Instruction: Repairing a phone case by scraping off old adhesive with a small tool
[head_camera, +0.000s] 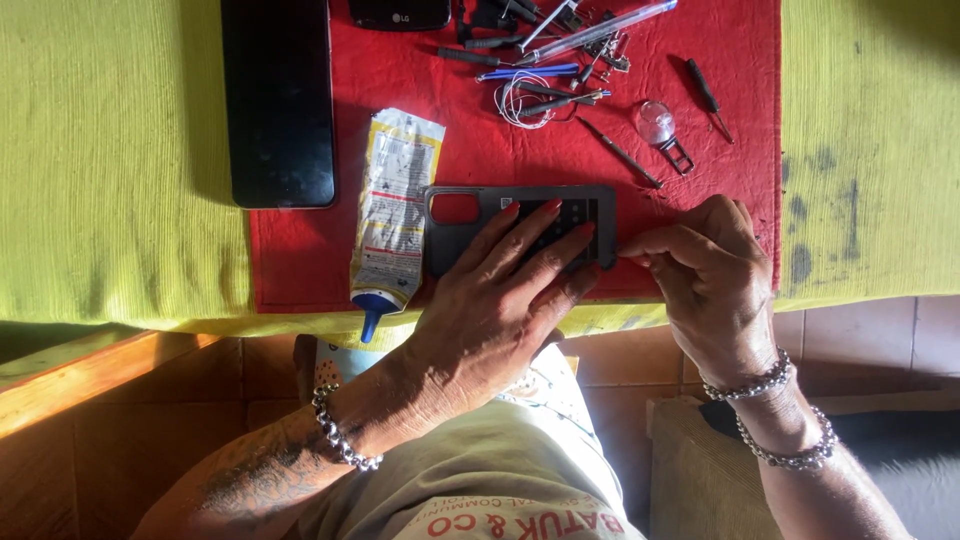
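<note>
Red cloth (700, 240) carries a dark phone back cover (470, 225); the left hand (500, 300) lies spread flat on it, the right hand (705, 265) pinches its right edge, glue tube (393, 215) left.

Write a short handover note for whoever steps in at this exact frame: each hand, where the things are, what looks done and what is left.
Left hand: flat on the dark phone frame, fingers spread, pressing it onto the red cloth.
Right hand: fingertips pinched at the frame's right edge; whether they hold anything is too small to tell.
Nearby: glue tube lying just left of the frame, nozzle toward the person; black screen panel farther left, off the frame; small tools at the cloth's far side.
Done: frame laid out, glue tube at hand.
Left: the screen panel is not yet on the frame; the right edge is in work.
</note>
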